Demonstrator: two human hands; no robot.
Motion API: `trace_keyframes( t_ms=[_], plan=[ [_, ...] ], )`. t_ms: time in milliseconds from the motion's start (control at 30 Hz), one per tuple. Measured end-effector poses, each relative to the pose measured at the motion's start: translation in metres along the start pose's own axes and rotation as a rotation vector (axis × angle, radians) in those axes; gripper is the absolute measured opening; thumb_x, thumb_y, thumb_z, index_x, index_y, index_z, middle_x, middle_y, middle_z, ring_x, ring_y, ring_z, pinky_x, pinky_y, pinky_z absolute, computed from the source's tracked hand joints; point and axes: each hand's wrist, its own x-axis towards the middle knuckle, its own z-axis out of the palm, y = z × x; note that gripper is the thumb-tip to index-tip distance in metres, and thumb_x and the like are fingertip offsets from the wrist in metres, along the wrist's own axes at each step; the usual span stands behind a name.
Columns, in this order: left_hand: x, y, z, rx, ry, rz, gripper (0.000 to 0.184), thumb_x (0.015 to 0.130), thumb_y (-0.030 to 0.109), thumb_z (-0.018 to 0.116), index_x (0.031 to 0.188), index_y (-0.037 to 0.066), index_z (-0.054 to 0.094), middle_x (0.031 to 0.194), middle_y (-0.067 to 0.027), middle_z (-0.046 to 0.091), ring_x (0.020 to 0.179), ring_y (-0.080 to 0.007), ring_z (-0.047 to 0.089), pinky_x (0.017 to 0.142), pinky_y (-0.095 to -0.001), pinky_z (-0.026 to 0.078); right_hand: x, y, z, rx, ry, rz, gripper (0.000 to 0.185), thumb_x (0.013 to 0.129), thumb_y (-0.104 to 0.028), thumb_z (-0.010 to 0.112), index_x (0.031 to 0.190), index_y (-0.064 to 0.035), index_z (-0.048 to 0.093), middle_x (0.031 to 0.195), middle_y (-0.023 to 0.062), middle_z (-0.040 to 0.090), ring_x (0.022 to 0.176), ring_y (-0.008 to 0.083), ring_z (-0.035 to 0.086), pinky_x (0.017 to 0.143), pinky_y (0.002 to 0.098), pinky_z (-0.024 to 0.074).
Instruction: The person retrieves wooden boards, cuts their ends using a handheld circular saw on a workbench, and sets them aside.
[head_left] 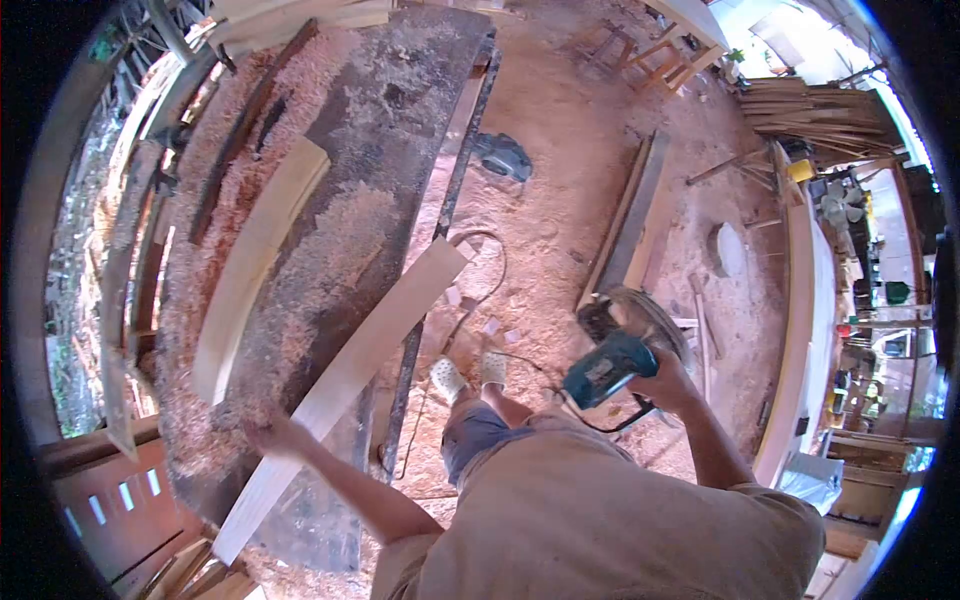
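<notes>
A pale wooden board (pixel 375 340) lies at a slant across the edge of a sawdust-covered workbench (pixel 385 110). My left hand (pixel 282 438) grips the board near its lower end, with the fingers over its far edge and partly blurred. In my right hand (pixel 665 385) is a dark green circular saw (pixel 610 370), held by its handle out to my right, off the bench and apart from the board. Its round guard points away from me, and a black cord hangs from it.
Another pale plank (pixel 262 265) lies on the bench among shavings. A cord (pixel 500 275) loops over the sawdust floor near my feet. A dark tool-like object (pixel 503 157) sits beyond the bench edge. A long beam (pixel 632 215) lies on the right, with stacked timber (pixel 815 115) behind.
</notes>
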Motion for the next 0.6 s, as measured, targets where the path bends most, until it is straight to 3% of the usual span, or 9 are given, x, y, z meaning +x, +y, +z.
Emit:
trace_keyframes(
  t_ms=[33, 67, 100, 167, 300, 367, 433, 500, 600],
  plan=[
    [-0.009, -0.016, -0.033, -0.019, 0.193, -0.249, 0.07, 0.07, 0.037, 0.083, 0.115, -0.01, 0.059, 0.11, -0.0234, 0.063, 0.106, -0.0358, 0.059, 0.095, -0.0469, 0.045, -0.005, 0.017, -0.004, -0.099, 0.066, -0.05, 0.043, 0.069, -0.013, 0.073, 0.11, 0.0, 0.063, 0.086, 0.0103, 0.068, 0.078, 0.0193, 0.064, 0.072, 0.0352, 0.0507],
    [-0.014, -0.078, -0.043, 0.242, 0.255, -0.452, 0.078, 0.067, 0.042, 0.084, 0.115, -0.012, 0.057, 0.11, -0.0224, 0.061, 0.104, -0.0366, 0.057, 0.092, -0.0478, 0.046, -0.01, 0.029, -0.01, -0.197, 0.143, -0.108, 0.046, 0.068, -0.013, 0.073, 0.111, 0.0004, 0.062, 0.088, 0.014, 0.069, 0.079, 0.0236, 0.066, 0.073, 0.0372, 0.0513],
    [-0.01, -0.084, -0.072, 0.044, 0.079, -0.885, 0.082, 0.066, 0.046, 0.083, 0.117, -0.013, 0.056, 0.119, -0.0215, 0.057, 0.103, -0.035, 0.057, 0.092, -0.0469, 0.046, -0.02, 0.034, -0.017, -0.173, 0.148, -0.132, 0.046, 0.068, -0.013, 0.073, 0.111, 0.0004, 0.062, 0.088, 0.014, 0.069, 0.079, 0.0236, 0.066, 0.073, 0.0372, 0.0513],
    [-0.009, -0.105, -0.089, -0.329, -0.114, -1.135, 0.085, 0.065, 0.046, 0.082, 0.121, -0.012, 0.053, 0.12, -0.0187, 0.056, 0.097, -0.0328, 0.058, 0.088, -0.0465, 0.048, -0.036, 0.04, -0.026, -0.288, 0.144, -0.034, 0.051, 0.068, -0.016, 0.072, 0.115, -0.0001, 0.061, 0.092, 0.0207, 0.068, 0.084, 0.0315, 0.067, 0.077, 0.0394, 0.0517],
    [0.012, -0.066, -0.053, -0.734, -0.26, -1.164, 0.09, 0.065, 0.044, 0.082, 0.124, -0.014, 0.046, 0.112, -0.0209, 0.056, 0.093, -0.0309, 0.06, 0.081, -0.0456, 0.052, -0.05, 0.054, -0.023, -0.324, 0.133, 0.055, 0.052, 0.064, -0.017, 0.073, 0.114, -0.0042, 0.063, 0.094, 0.0185, 0.069, 0.088, 0.0298, 0.066, 0.08, 0.0379, 0.0508],
    [0.014, -0.052, -0.013, -0.773, -0.141, -1.104, 0.078, 0.066, 0.034, 0.079, 0.117, -0.014, 0.045, 0.107, -0.0224, 0.053, 0.084, -0.0275, 0.06, 0.062, -0.0412, 0.052, -0.058, 0.047, -0.018, -0.477, 0.06, -0.03, 0.051, 0.065, -0.02, 0.072, 0.114, -0.0056, 0.064, 0.099, 0.0215, 0.068, 0.093, 0.0353, 0.066, 0.082, 0.042, 0.0511],
    [0.019, -0.021, -0.011, -0.792, -0.127, -1.098, 0.075, 0.066, 0.033, 0.079, 0.115, -0.014, 0.045, 0.106, -0.0223, 0.054, 0.083, -0.0273, 0.06, 0.061, -0.0408, 0.052, -0.059, 0.051, -0.009, -0.443, 0.118, -0.111, 0.053, 0.067, -0.022, 0.072, 0.117, -0.0071, 0.063, 0.101, 0.0217, 0.067, 0.096, 0.0372, 0.065, 0.083, 0.0443, 0.0511],
    [0.014, 0.008, -0.019, -0.762, -0.07, -1.134, 0.07, 0.066, 0.031, 0.078, 0.11, -0.013, 0.046, 0.103, -0.0222, 0.054, 0.08, -0.0271, 0.06, 0.058, -0.0399, 0.051, -0.058, 0.043, -0.011, -0.504, 0.034, -0.088, 0.06, 0.069, -0.027, 0.071, 0.123, -0.0041, 0.057, 0.107, 0.0237, 0.066, 0.099, 0.0401, 0.063, 0.087, 0.045, 0.0506],
    [0.0, 0.016, -0.047, -0.655, 0.045, -1.202, 0.061, 0.067, 0.027, 0.076, 0.104, -0.011, 0.047, 0.098, -0.0221, 0.055, 0.076, -0.0266, 0.06, 0.053, -0.0386, 0.05, -0.058, 0.039, -0.009, -0.456, 0.046, -0.136, 0.061, 0.069, -0.026, 0.07, 0.124, -0.0034, 0.056, 0.109, 0.0244, 0.065, 0.101, 0.0401, 0.062, 0.088, 0.0452, 0.0504]
  ],
)
